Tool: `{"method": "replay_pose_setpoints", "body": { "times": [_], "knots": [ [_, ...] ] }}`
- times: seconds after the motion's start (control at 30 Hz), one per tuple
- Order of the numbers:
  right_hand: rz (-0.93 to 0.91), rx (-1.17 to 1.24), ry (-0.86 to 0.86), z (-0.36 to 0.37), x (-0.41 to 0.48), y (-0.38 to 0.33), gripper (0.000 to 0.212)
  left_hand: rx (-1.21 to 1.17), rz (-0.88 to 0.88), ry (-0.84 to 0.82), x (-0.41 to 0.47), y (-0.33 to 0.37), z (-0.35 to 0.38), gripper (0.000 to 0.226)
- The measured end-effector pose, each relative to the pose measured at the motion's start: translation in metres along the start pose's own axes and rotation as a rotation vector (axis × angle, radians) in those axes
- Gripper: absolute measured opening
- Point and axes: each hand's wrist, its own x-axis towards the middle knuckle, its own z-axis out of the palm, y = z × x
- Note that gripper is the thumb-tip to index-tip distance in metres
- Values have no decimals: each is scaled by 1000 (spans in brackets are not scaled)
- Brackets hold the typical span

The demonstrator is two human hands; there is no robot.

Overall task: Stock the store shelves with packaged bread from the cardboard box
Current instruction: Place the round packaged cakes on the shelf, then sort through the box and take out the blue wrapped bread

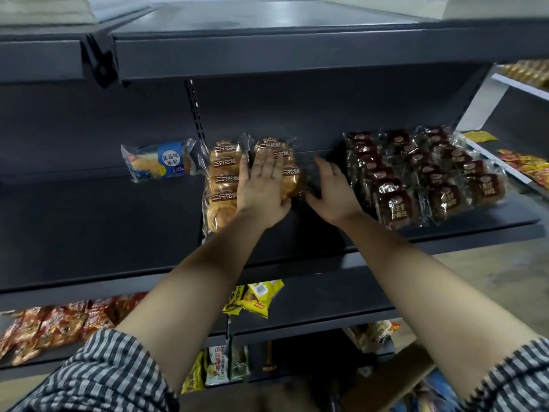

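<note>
We note left hand (263,185) flat, grip wide, pressing glossy round bread packs (292,176); right hand (332,191) grip wide, beside them, matte dark shelf (297,233).

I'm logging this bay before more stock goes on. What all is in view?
shelving: several tiers, dark grey, across the view
golden bread packs: two rows, golden-brown, middle shelf centre
blue bread pack: one, blue label, left of the golden rows
dark bread packs: three rows, dark brown, middle shelf right
red snack packets: many, red, lower shelf left
yellow snack packets: a few, yellow, lower shelf centre
cardboard box: one, brown, bottom right, partly seen
left hand: flat on the right golden row
right hand: open, beside that row
</note>
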Motion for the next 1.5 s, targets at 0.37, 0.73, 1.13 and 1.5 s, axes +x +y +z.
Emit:
{"method": "replay_pose_setpoints", "body": {
  "times": [0.37, 0.73, 1.13, 1.5],
  "knots": [
    [-22, -92, 121, -34, -64, -4, 67, -158, 167, 72, -25, 32, -12, 96],
    [219, -313, 258, -112, -161, 36, 63, -311, 448, 121, -43, 141, -40, 97],
    [663, -460, 384, -183, -333, 96, 60, -370, 924, 82, -103, 298, -50, 98],
    [962, -455, 371, -182, -445, 113, 60, -438, 1140, -53, -156, 374, -26, 100]
  ]
}}
